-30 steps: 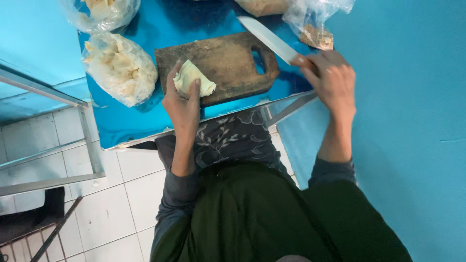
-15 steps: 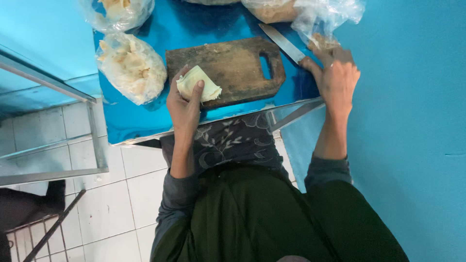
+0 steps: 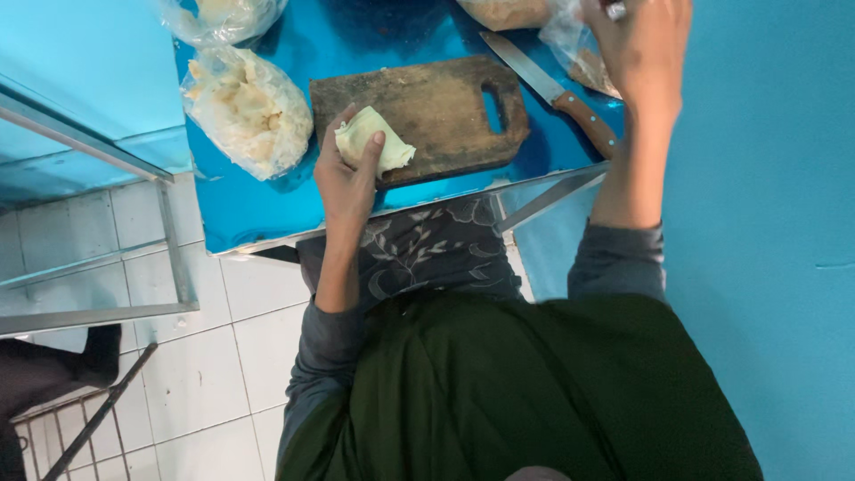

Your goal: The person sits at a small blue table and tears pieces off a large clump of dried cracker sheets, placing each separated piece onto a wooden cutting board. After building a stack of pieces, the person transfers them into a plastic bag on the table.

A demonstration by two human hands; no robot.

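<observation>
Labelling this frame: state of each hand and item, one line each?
left hand: grip closed on pale dough piece, at cutting board edge
right hand: at clear bag; grip unclear
knife: flat on table, unheld
filled bag: lying on table

Small food-prep kitchen or stall: blue-covered worktop (image 3: 258, 209) on metal frame, worn wooden cutting board (image 3: 436, 111) at 12 o'clock, knife (image 3: 557, 89) at 1, bagged dough-like food (image 3: 245, 107) at 11, white tiled floor (image 3: 178, 356) at 8.
</observation>
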